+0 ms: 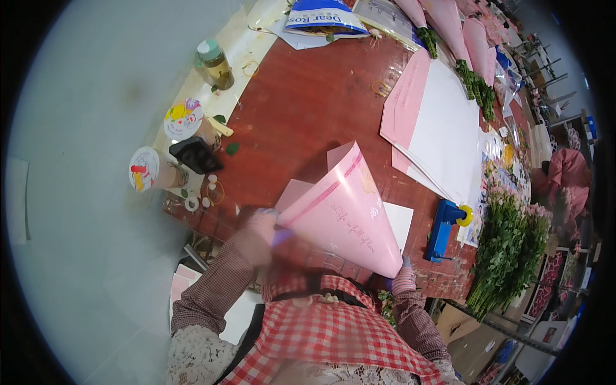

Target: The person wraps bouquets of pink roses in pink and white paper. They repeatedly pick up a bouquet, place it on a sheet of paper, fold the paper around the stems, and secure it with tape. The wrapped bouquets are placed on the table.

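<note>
A pink wrapping-paper cone (344,211) bearing printed writing lies slantwise in front of me. Its wide mouth faces up and to the left, and its narrow end points down to the right. My left hand (264,225), in a glove, holds the lower corner of the mouth; some of its fingers are hidden by the paper. At the narrow end, my right hand (404,280) in a striped glove grips the tip. White paper (400,222) shows beneath the cone's right side, on the red tabletop (308,101).
A blue tape dispenser (440,231) stands to the right, beside bundled pink roses (510,240). Stacked wrapping sheets (442,125) lie behind it. Along the left edge are a phone (196,155), lidded drink cups (185,120) and a bottle (216,65). Wrapped bouquets (447,29) lie at the back.
</note>
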`<state>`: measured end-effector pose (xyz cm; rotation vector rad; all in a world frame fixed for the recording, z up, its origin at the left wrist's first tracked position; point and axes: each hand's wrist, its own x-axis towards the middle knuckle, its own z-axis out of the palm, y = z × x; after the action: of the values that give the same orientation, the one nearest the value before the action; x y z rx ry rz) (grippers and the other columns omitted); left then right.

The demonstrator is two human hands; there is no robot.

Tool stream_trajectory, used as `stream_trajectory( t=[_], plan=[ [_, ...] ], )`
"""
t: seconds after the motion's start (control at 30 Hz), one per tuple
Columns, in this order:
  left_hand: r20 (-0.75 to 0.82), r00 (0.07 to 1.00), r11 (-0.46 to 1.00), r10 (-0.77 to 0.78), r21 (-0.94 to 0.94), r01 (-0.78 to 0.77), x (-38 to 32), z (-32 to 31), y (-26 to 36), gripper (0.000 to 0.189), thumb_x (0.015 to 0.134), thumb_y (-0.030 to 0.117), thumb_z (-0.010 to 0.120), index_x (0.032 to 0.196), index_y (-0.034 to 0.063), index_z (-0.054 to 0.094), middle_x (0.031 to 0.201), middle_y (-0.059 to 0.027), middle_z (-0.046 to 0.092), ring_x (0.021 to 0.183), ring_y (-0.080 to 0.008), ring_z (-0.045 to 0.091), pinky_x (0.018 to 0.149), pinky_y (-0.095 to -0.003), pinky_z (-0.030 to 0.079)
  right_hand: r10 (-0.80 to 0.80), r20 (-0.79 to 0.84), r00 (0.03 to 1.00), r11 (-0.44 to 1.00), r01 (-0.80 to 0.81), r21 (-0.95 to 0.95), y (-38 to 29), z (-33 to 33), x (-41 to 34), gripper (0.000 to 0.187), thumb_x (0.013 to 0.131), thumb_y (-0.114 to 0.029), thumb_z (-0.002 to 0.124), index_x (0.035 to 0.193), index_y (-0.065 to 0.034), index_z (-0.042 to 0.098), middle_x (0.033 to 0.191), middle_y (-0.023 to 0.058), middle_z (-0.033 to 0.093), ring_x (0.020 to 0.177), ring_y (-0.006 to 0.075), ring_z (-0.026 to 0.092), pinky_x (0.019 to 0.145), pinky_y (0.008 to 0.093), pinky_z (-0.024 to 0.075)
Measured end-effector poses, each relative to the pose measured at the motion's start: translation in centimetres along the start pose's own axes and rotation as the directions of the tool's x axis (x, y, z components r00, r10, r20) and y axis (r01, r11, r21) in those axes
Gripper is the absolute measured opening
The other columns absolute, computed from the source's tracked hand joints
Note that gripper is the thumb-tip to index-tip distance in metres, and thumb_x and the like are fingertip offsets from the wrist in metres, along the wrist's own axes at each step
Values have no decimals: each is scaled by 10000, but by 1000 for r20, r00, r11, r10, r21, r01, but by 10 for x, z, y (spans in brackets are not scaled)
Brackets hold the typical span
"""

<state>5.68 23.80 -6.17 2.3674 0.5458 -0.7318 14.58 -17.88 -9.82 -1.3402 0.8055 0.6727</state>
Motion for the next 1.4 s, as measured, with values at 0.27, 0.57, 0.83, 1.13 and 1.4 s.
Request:
stream_trajectory(
  t=[0.27, 0.57, 0.83, 1.13, 1.4],
  plan=[
    [-15, 997, 991, -79, -106, 77, -23, -8, 13, 790, 708, 490, 777, 1299, 34, 521, 1360, -230, 501, 1256, -373, 492, 1061, -423, 409, -345, -65, 936, 633, 181, -752, 9, -19, 14, 488, 976, -387, 370, 1132, -14, 643, 1084, 132, 689, 919, 259, 642, 839, 390, 483],
    [-113, 653, 571, 749, 611, -548, -64, -31, 127, 951, 761, 404, 756, 1512, 100, 260, 1562, -180, 227, 1435, -359, 251, 1177, -487, 204, -379, 237, 895, -53, 235, -971, -6, -9, -15, 436, 742, -8, 650, 1160, -35, 528, 1061, 274, 637, 1036, 437, 610, 854, 486, 507],
    [599, 657, 378, 458, 538, -754, -10, -7, 217, 811, 743, 393, 800, 1368, 37, 425, 1433, -189, 406, 1383, -324, 348, 1152, -420, 258, -222, 44, 974, 59, 58, -997, 20, -15, -79, 503, 707, -187, 787, 1146, -46, 585, 1072, 225, 673, 1064, 367, 643, 862, 440, 534],
    [692, 585, 177, 422, 571, -802, -8, 19, 229, 800, 688, 460, 826, 1273, 23, 501, 1292, -201, 520, 1285, -353, 459, 1092, -408, 352, -306, -217, 927, 913, 221, -344, 52, -22, -62, 761, 730, -203, 855, 1320, 4, 421, 1298, 185, 542, 1096, 226, 574, 884, 349, 510],
    [691, 613, 296, 383, 536, -790, -23, 6, 241, 1058, 696, 377, 847, 1532, 184, 227, 1371, -263, 452, 1287, -391, 458, 1060, -447, 416, -437, 453, 777, 513, 629, -584, 52, -21, -57, 1005, 562, -432, 899, 1439, -217, 458, 1304, 252, 500, 1172, 415, 527, 1016, 437, 435]
  ],
)
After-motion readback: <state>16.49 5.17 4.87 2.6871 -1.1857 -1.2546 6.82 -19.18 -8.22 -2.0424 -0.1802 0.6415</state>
